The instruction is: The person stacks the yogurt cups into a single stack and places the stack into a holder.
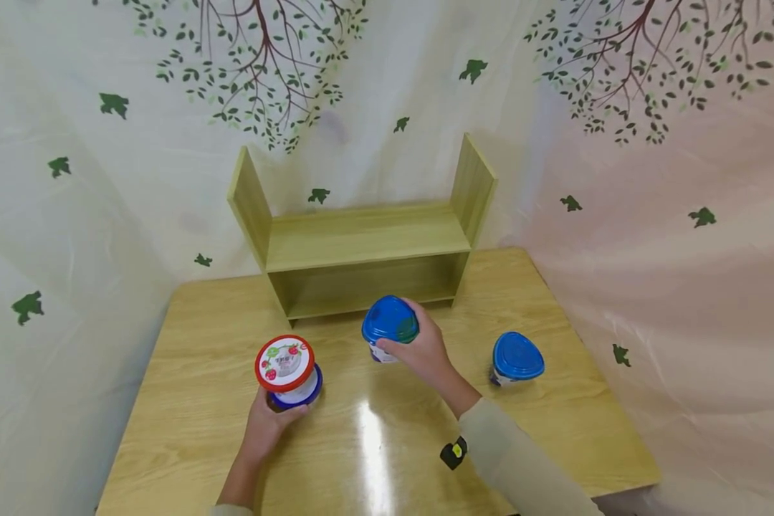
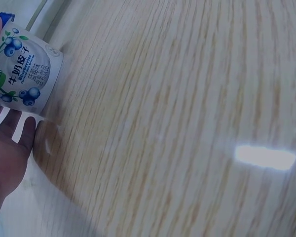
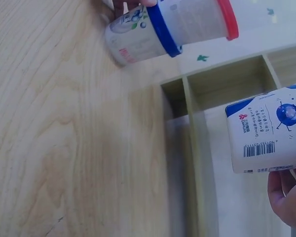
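Observation:
My left hand [image 1: 264, 428] grips a round blueberry yogurt tub [image 1: 312, 390] with a dark blue rim. On top of it stands a round strawberry tub [image 1: 285, 364] with a red-edged white lid. The left wrist view shows the blueberry print of the lower tub [image 2: 27, 69] between thumb and fingers. With my right hand [image 1: 426, 351] I hold a rounded-triangular tub [image 1: 387, 320] by its sides, in front of the shelf. Its blue lid faces up, and its barcode side appears in the right wrist view. A similar blue-lidded tub [image 1: 517, 357] stands on the table at the right.
A wooden two-level shelf [image 1: 368, 238] with upright side panels stands at the back of the wooden table [image 1: 213, 315]. A small black-and-yellow object [image 1: 453, 454] shows by the right sleeve. Leaf-printed curtains [image 1: 387, 86] hang behind and beside the table.

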